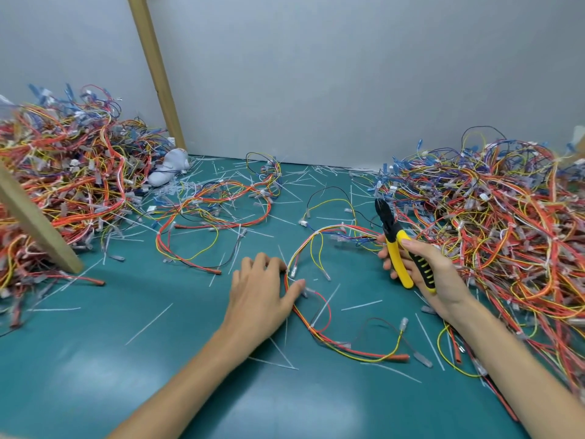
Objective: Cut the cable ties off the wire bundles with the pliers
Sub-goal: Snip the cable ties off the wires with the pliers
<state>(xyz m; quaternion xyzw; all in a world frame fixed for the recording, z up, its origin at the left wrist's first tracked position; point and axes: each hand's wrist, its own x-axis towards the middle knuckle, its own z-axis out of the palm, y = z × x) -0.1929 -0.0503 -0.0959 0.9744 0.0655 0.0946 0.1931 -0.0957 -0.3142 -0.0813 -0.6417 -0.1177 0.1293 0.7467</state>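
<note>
Presently we list the following on the green mat.

Item: left hand, palm down, fingers relaxed and slightly spread. Thumb and forefinger touch a strand of the wire bundle; we cannot tell whether they pinch it.

Item: right hand, fingers wrapped round the pliers. Handles are yellow with black ribbed grip. The black head points up and away, clear of the wires.

Item: the wire bundle, red, yellow, orange and blue strands. It arches from the right fingertips to the left hand, then trails toward us across the mat.

Item: cable ties, thin white cut strips, scattered over the mat.

Item: left pile and right pile, heaped tangled wires at either side, near the hands.

Item: loose harness, lying between the piles, beyond the left hand.

Item: wooden post, leaning against the grey wall. A second wooden beam crosses the left pile.

Item: pale grey object at the post's foot, kind unclear.
</note>
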